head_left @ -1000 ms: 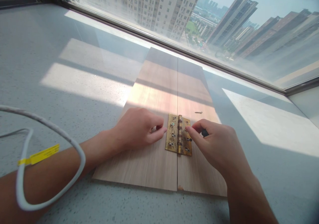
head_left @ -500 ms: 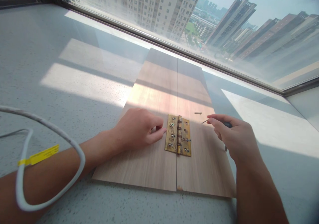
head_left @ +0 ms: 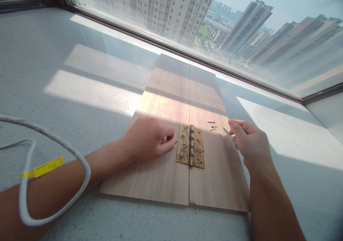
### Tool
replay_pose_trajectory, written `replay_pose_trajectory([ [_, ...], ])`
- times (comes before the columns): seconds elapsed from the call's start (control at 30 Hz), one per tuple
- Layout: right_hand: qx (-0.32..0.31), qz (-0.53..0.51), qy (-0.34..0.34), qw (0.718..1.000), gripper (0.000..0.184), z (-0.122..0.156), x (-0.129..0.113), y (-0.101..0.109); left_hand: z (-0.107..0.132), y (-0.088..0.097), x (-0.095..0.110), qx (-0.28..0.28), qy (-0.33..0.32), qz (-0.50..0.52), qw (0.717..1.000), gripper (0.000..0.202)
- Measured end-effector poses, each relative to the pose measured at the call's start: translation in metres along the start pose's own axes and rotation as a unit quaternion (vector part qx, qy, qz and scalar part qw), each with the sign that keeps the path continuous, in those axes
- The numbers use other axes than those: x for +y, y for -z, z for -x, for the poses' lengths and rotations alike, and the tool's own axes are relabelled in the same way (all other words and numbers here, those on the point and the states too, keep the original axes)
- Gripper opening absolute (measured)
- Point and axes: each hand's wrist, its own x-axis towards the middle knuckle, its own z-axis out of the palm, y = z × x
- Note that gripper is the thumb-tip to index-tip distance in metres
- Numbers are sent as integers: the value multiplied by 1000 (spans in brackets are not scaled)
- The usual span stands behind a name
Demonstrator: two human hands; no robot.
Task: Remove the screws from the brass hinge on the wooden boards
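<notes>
Two pale wooden boards (head_left: 166, 183) lie side by side on a grey speckled sill, joined by a brass hinge (head_left: 190, 151) with several screws in its leaves. My left hand (head_left: 150, 139) rests on the left board, fingers curled, thumb tip at the hinge's left edge. My right hand (head_left: 250, 144) hovers over the right board's right edge, fingers loosely closed; what is in its palm is hidden. Three loose screws (head_left: 212, 126) lie on the right board just left of its fingertips.
A white cable (head_left: 53, 141) with a yellow tag (head_left: 44, 167) loops over my left forearm. The window frame (head_left: 187, 57) runs along the far edge of the sill (head_left: 66, 73), right behind the boards. Sunlit patches fall on both sides.
My right hand left the hinge and moved right with a screw pinched in its fingers. That screw now lies beside the loose ones. The left hand has stayed put.
</notes>
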Motion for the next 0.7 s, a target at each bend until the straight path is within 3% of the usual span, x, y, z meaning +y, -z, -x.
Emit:
replay_pose_trajectory([
  [0.27,-1,-93,-51,994,29,11,-12,11,0,-1,1,4,2,0,1000,31],
  [0.33,-45,-61,-27,997,28,16,-20,17,0,0,0,5,3,-1,1000,32],
  [0.47,-238,-18,81,968,19,27,-37,26,0,-1,-1,8,-1,-4,1000,32],
  [0.53,-218,-124,86,964,9,32,-45,26,-1,-1,-1,8,-4,-4,1000,31],
  [0.6,-155,-320,78,931,4,39,-54,23,-1,-2,-1,7,-3,-3,1000,32],
  [0.63,-141,-421,76,893,8,43,-59,20,-1,-2,0,6,-2,-3,1000,32],
  [0.7,-156,-528,84,830,14,51,-68,12,-2,-1,0,3,-2,-2,1000,32],
])
